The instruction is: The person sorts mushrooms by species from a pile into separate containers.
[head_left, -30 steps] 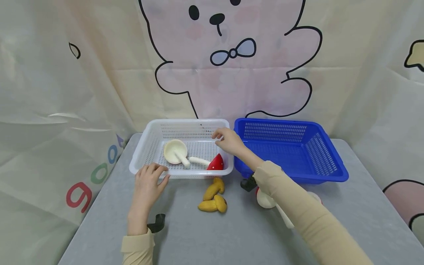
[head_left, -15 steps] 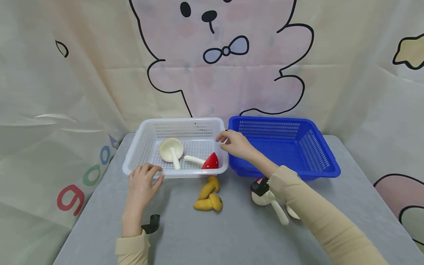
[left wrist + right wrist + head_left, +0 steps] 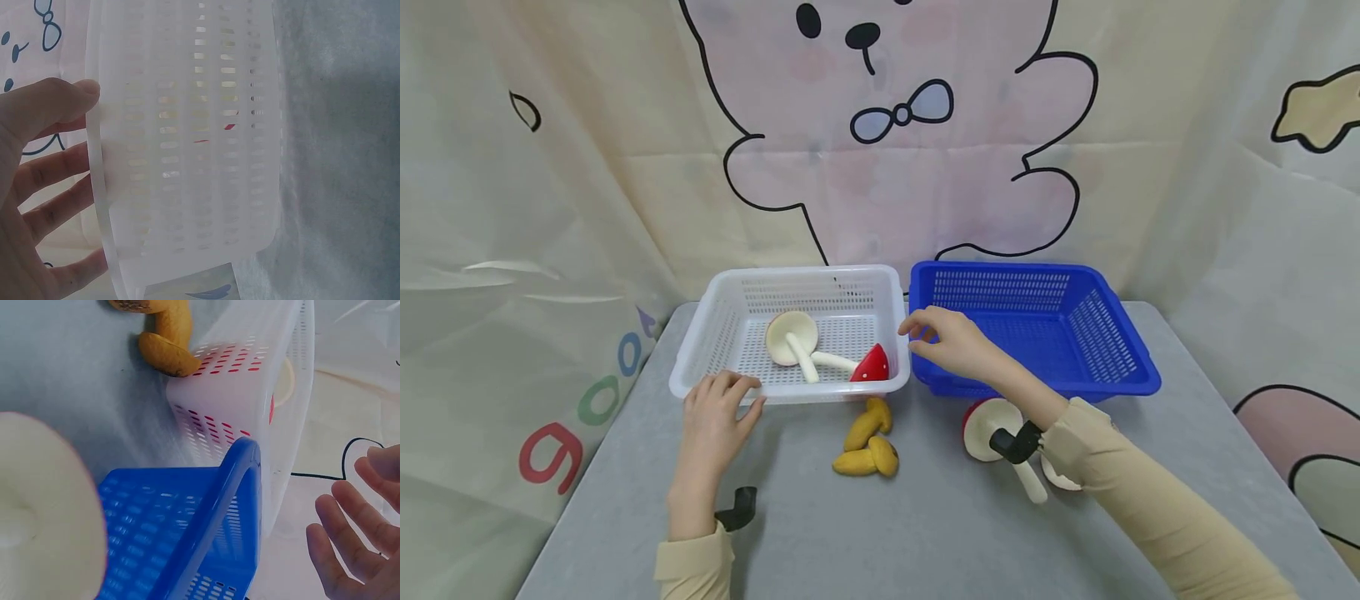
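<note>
My left hand [image 3: 717,421] grips the front left rim of the white basket [image 3: 685,350]; in the left wrist view the thumb lies before the rim and the fingers behind it. Inside that basket lie a toy mushroom [image 3: 790,333], cream underside up, and a second toy mushroom with a red dotted cap [image 3: 871,364]; their stems meet or overlap. Loosely bent and holding nothing, my right hand [image 3: 951,337] hovers by the gap between the white basket and the blue basket [image 3: 1037,329]. Both wrists carry a black camera mount.
Two yellow toy mushrooms [image 3: 868,442] lie on the grey table before the white basket. In front of the blue basket is a red-edged toy mushroom [image 3: 988,429], partly covered by the wrist mount. Another pale piece [image 3: 1060,475] is half hidden by the right sleeve.
My right hand has drawn back rightward from over the white basket toward the blue one. The cream-side-up mushroom in the white basket has turned slightly. My left hand stays on the rim.
</note>
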`<state>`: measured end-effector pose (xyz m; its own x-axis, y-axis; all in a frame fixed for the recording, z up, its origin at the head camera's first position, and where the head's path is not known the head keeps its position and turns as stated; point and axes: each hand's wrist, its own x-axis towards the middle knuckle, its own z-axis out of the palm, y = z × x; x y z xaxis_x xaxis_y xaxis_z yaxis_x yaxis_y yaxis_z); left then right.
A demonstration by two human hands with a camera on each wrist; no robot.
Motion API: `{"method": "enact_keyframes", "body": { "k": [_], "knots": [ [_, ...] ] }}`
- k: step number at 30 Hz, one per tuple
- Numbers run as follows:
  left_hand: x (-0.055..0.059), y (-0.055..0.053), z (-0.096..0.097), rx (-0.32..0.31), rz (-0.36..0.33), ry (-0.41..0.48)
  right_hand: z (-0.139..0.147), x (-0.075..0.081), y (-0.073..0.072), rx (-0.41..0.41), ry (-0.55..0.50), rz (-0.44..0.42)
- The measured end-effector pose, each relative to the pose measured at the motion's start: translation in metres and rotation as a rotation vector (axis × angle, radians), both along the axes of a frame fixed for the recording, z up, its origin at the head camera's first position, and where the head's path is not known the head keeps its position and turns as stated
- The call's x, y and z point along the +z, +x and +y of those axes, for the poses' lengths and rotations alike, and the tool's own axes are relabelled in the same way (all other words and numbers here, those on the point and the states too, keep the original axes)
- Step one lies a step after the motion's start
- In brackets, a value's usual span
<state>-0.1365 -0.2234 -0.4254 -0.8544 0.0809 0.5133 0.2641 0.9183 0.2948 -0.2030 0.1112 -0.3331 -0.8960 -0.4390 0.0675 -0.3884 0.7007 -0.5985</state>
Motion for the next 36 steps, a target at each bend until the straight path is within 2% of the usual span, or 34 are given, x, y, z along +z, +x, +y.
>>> {"method": "enact_keyframes", "body": {
  "k": [7, 15, 25, 36],
  "knots": [
    [0.0, 0.0, 0.0, 0.007, -0.001, -0.008, 0.026, -0.003, 0.023, -0.012, -0.024, 0.051],
    [0.0, 0.001, 0.0, 0.012, -0.002, -0.008, 0.058, -0.013, 0.042, -0.035, -0.016, 0.11],
    [0.0, 0.0, 0.0, 0.005, 0.013, -0.008, 0.085, -0.025, 0.069, -0.081, 0.001, 0.222],
    [0.0, 0.001, 0.0, 0.008, 0.004, -0.014, 0.113, -0.044, 0.09, -0.111, 0.087, 0.321]
  ]
}}
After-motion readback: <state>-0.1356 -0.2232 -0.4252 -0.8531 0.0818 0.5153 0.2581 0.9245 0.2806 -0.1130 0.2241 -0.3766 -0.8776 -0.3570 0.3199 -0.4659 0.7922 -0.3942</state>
